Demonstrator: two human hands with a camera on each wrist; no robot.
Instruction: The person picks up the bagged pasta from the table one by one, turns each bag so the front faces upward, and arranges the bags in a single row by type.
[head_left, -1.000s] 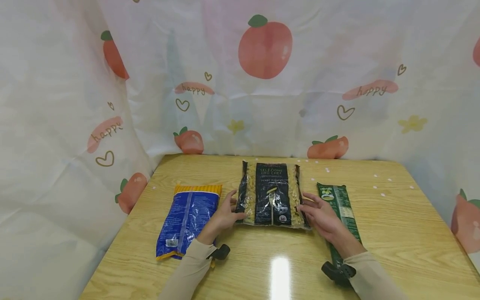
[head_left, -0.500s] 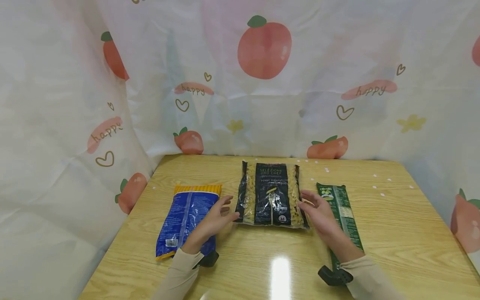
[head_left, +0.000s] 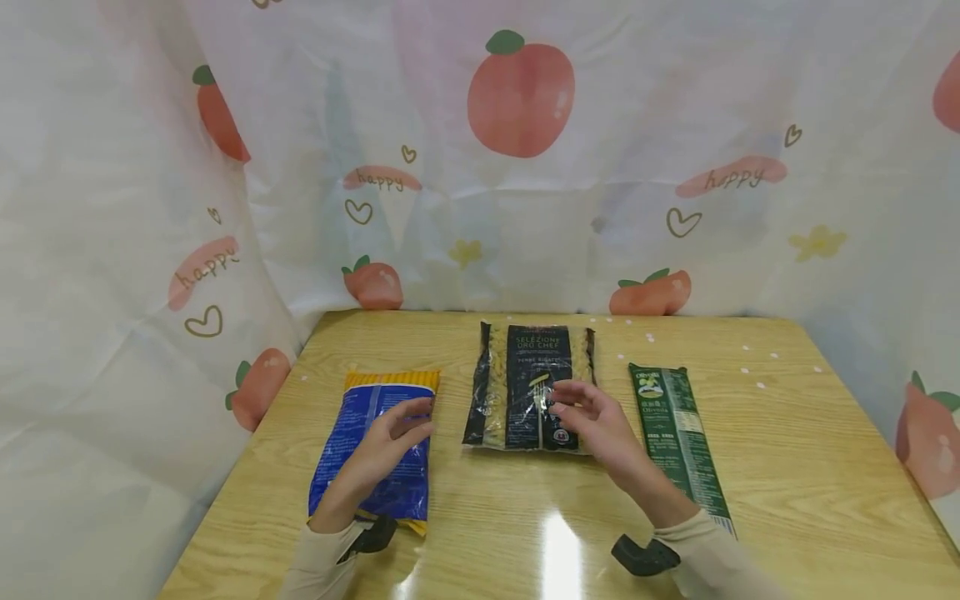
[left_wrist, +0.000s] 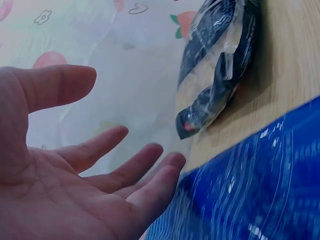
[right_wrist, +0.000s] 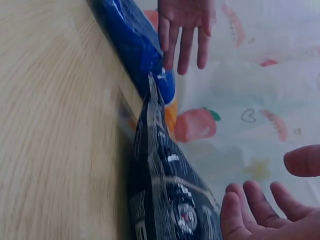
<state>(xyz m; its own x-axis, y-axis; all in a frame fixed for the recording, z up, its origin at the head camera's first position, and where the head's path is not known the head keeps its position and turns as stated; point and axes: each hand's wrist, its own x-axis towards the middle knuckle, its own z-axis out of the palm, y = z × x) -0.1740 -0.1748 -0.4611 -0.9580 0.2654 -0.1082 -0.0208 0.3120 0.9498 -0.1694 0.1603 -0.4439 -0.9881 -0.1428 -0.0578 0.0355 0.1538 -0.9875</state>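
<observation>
On the wood-grain counter (head_left: 795, 442), 3 packages lie in a row, apart from each other. The black "Selezione Oro Chef" penne rigate bag (head_left: 525, 396) occupies the middle, label up. The blue bag with orange ends (head_left: 351, 433) lies to its left; the narrow green package (head_left: 675, 425) lies to its right, slightly slanted. The left hand (head_left: 386, 450) is over the blue bag, fingers spread and thumb apart. The right hand (head_left: 611, 433) is over the penne bag's near right portion, fingers loosely bent, thumb separate. Both hands are empty.
</observation>
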